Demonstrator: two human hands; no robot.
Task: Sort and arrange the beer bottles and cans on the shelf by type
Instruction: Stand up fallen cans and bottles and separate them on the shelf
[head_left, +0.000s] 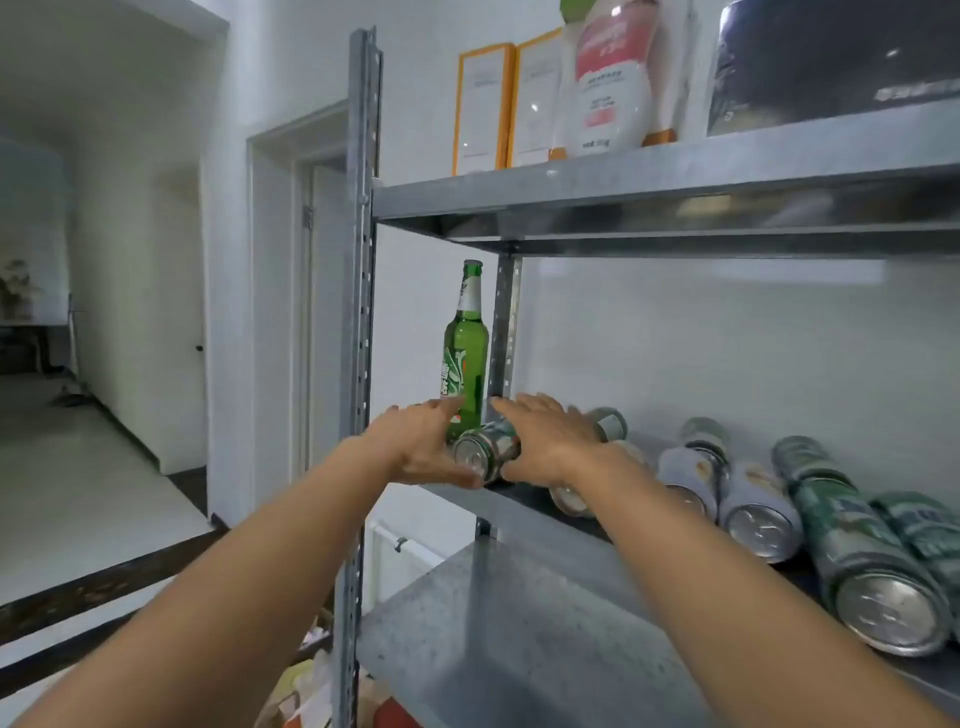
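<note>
Left fingers (434, 410), right fingers (514, 410): toppled can (485, 449) between

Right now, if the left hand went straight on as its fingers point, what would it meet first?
Probably the green bottle: the left hand points at its lower body, fingertips seemingly close, but depth is unclear.

2 bare forearms show from the bottom edge, uncovered along their whole visible length. The left hand (420, 448) and right hand (551, 442) are bare as well. The fingers (511, 410) look plain, though blur there leaves fine detail on them too soft to tell.
</note>
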